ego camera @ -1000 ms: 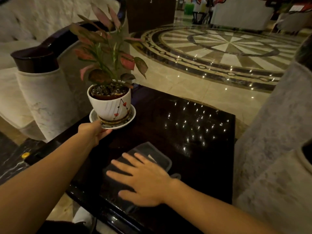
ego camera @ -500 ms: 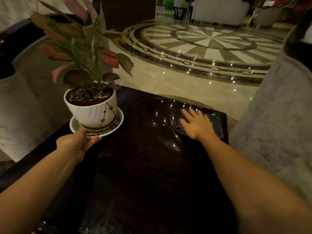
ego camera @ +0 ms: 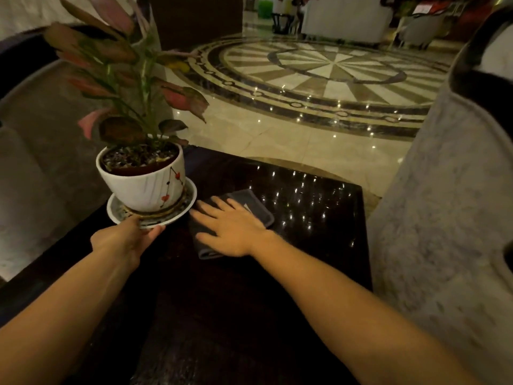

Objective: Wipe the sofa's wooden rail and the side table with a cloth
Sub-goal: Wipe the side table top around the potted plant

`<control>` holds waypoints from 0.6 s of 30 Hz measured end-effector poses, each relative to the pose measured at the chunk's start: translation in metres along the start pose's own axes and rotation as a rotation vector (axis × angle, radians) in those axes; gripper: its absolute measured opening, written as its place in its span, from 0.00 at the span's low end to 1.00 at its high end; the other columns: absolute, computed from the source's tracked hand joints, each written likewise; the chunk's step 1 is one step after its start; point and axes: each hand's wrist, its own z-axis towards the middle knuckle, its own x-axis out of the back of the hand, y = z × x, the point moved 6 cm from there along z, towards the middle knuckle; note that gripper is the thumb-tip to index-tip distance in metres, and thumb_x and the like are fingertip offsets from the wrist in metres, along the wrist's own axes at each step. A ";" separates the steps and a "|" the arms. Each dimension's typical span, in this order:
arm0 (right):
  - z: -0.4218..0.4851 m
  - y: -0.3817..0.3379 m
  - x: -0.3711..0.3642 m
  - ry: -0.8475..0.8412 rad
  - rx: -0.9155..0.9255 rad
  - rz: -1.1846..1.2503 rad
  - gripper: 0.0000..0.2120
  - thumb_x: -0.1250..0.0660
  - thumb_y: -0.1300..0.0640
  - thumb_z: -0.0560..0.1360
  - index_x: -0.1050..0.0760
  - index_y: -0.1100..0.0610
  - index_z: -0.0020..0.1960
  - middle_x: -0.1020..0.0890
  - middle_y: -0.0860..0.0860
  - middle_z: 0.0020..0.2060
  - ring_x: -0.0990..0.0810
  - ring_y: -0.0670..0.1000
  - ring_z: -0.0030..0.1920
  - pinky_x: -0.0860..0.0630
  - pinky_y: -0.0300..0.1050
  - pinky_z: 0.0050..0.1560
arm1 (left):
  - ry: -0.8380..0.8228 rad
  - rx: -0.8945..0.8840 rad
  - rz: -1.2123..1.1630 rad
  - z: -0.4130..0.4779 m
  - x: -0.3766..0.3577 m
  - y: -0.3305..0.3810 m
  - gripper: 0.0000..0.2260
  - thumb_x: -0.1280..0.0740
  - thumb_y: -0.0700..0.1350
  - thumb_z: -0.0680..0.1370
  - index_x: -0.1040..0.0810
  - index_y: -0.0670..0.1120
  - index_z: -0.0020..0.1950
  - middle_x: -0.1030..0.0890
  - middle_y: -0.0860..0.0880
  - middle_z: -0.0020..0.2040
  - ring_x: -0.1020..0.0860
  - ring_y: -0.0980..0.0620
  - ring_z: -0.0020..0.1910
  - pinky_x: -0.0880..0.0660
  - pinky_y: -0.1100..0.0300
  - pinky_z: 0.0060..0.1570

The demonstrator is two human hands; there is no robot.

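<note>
A dark glossy side table (ego camera: 311, 245) fills the middle of the view. A dark grey cloth (ego camera: 249, 202) lies flat on it, just right of a potted plant. My right hand (ego camera: 233, 227) presses flat on the cloth with fingers spread, covering most of it. My left hand (ego camera: 126, 240) grips the near rim of the white saucer (ego camera: 177, 211) under the white plant pot (ego camera: 141, 184). The sofa's dark wooden rail (ego camera: 477, 59) shows at the upper right.
The plant's pink and green leaves (ego camera: 111, 70) lean over the table's left side. A grey upholstered sofa arm (ego camera: 444, 218) stands close on the right, another sofa (ego camera: 41, 151) on the left. Patterned marble floor (ego camera: 319, 79) lies beyond the table.
My right hand slid the cloth from the table's near edge to its far right corner, then back left to beside the saucer. My left hand has stayed on the saucer.
</note>
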 end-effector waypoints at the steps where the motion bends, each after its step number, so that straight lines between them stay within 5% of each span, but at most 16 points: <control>1: -0.004 0.012 0.002 0.002 0.045 -0.019 0.29 0.51 0.38 0.82 0.50 0.44 0.80 0.47 0.48 0.81 0.52 0.55 0.80 0.56 0.56 0.77 | -0.026 0.008 -0.010 -0.001 -0.003 -0.001 0.19 0.37 0.38 0.81 0.32 0.38 0.72 0.25 0.39 0.69 0.22 0.43 0.62 0.19 0.58 0.42; 4: -0.019 0.099 0.012 0.095 -0.267 -0.038 0.28 0.51 0.37 0.81 0.48 0.41 0.80 0.45 0.49 0.81 0.47 0.56 0.79 0.49 0.57 0.76 | -0.073 0.024 -0.042 0.000 -0.007 -0.005 0.20 0.43 0.37 0.83 0.37 0.37 0.75 0.32 0.37 0.74 0.28 0.42 0.69 0.25 0.58 0.60; 8: -0.086 0.218 0.008 0.146 -1.075 0.142 0.34 0.56 0.34 0.79 0.54 0.46 0.81 0.52 0.55 0.81 0.55 0.63 0.79 0.56 0.64 0.77 | -0.084 0.030 -0.011 0.006 -0.005 -0.007 0.18 0.44 0.39 0.84 0.35 0.36 0.73 0.28 0.38 0.71 0.25 0.44 0.66 0.26 0.60 0.59; 11: -0.101 0.233 0.003 0.142 -1.351 0.200 0.35 0.57 0.35 0.79 0.55 0.50 0.81 0.52 0.59 0.81 0.57 0.66 0.79 0.60 0.67 0.76 | -0.073 0.031 0.015 0.009 -0.008 -0.010 0.18 0.45 0.39 0.84 0.35 0.36 0.73 0.28 0.38 0.70 0.25 0.44 0.67 0.28 0.62 0.61; 14: -0.064 0.207 0.007 0.144 -1.349 0.191 0.35 0.58 0.36 0.79 0.55 0.53 0.81 0.53 0.62 0.80 0.57 0.68 0.78 0.60 0.68 0.75 | -0.061 0.026 0.017 0.008 -0.007 -0.010 0.18 0.45 0.39 0.84 0.36 0.35 0.73 0.27 0.38 0.66 0.24 0.44 0.65 0.28 0.60 0.63; 18: 0.026 0.118 0.013 0.117 -0.739 0.140 0.30 0.56 0.40 0.81 0.52 0.46 0.81 0.52 0.53 0.81 0.55 0.62 0.79 0.57 0.64 0.76 | -0.063 0.010 0.014 0.004 -0.007 -0.010 0.17 0.45 0.38 0.84 0.35 0.35 0.72 0.26 0.39 0.58 0.24 0.44 0.65 0.29 0.61 0.64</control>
